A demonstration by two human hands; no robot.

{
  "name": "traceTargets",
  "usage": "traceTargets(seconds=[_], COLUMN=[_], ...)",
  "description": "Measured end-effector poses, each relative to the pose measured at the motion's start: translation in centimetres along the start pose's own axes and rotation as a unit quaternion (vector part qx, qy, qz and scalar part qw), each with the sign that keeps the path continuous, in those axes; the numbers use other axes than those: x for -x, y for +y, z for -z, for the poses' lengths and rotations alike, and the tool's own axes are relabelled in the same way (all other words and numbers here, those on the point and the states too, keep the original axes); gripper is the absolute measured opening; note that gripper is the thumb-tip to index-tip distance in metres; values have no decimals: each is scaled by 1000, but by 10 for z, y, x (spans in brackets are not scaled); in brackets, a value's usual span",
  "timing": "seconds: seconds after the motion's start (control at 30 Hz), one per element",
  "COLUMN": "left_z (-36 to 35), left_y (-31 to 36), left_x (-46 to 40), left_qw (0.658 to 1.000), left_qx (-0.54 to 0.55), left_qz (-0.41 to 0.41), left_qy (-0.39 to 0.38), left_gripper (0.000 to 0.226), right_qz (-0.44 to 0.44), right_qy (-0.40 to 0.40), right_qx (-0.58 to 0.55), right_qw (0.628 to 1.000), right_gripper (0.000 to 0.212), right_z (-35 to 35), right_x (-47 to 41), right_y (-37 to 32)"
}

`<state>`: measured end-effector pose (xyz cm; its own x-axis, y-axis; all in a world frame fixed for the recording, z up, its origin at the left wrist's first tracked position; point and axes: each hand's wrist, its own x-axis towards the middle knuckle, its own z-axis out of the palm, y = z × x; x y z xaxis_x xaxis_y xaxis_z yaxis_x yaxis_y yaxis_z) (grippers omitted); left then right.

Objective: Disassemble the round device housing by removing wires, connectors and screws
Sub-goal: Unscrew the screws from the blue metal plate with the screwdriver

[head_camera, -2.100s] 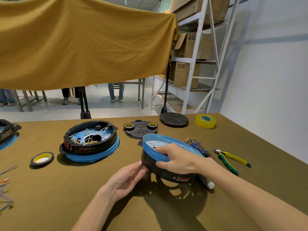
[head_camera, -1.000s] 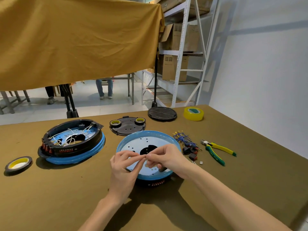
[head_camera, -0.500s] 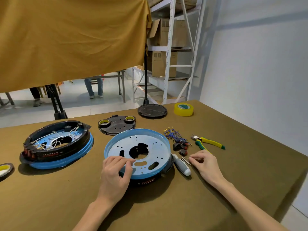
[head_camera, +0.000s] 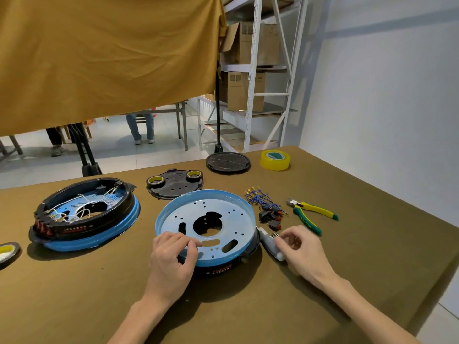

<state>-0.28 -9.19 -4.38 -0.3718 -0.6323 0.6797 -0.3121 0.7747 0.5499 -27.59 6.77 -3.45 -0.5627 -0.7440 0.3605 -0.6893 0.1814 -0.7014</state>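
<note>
The round device housing (head_camera: 223,207), a pale blue perforated plate in a black shell, lies flat on the table in front of me. My left hand (head_camera: 171,259) grips its near-left rim, fingers curled over the blue edge. Just right of the housing lies a white-handled screwdriver (head_camera: 267,240) with a few small screws (head_camera: 274,235) beside it. My right hand (head_camera: 301,252) is curled over the handle, thumb and fingertips pinching it. Removed blue wires (head_camera: 258,197) and black-and-red connectors (head_camera: 272,218) lie in a heap behind it.
A second housing (head_camera: 84,217), still wired, sits at the left. Green-yellow pliers (head_camera: 310,214) lie at the right. A black cover with two tape rolls (head_camera: 175,183), a black disc (head_camera: 228,163) and yellow tape (head_camera: 275,160) stand at the back. Another tape roll (head_camera: 6,252) is at the left edge.
The housing was turned over and set down flat. My right hand left it, went out toward the pliers, then came back left onto the screwdriver. My left hand stays on the rim.
</note>
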Motion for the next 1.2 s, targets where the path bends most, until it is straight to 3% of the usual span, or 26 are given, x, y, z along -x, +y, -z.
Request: traceTargets(seconds=[0.07,0.13,0.23,0.33,0.47,0.63,0.77,0.9,1.07,1.2], left_z=[1,2,4,8,18,19,13,3,-5,-9], left_y=[1,2,4,5,-1,4,25,44,47,40], left_x=[0,0,0,1,0,0,-3,-8,-6,-8], left_qw=[1000,1000,1000,1000,989,970,961,957,947,948], left_qx=[-2,-3,1,-11,-73,-119,-152,-163,-189,-166], left_qz=[0,-1,4,-15,-85,-161,-186,-164,-164,-136], left_qy=[-2,-3,-8,-24,-98,-136,-138,-176,-202,-235], left_gripper=[38,38,38,36,32,33,31,28,24,39], right_qz=[12,33,36,41,48,69,129,178,144,110], right_qy=[-58,-65,-79,-21,130,226,153,76,12,14], right_qx=[85,203,232,156,-24,-114,-217,-209,-313,-431], right_qw=[995,977,969,987,990,965,955,959,939,896], right_gripper=[37,51,43,22,7,20,30,17,21,43], right_z=[-4,-9,-14,-13,-4,14,17,4,-21,-28], right_x=[7,9,5,2,-5,-29,-49,-62,-76,-89], right_y=[-7,-11,-17,-21,-28,-59,-100,-137,-158,-170])
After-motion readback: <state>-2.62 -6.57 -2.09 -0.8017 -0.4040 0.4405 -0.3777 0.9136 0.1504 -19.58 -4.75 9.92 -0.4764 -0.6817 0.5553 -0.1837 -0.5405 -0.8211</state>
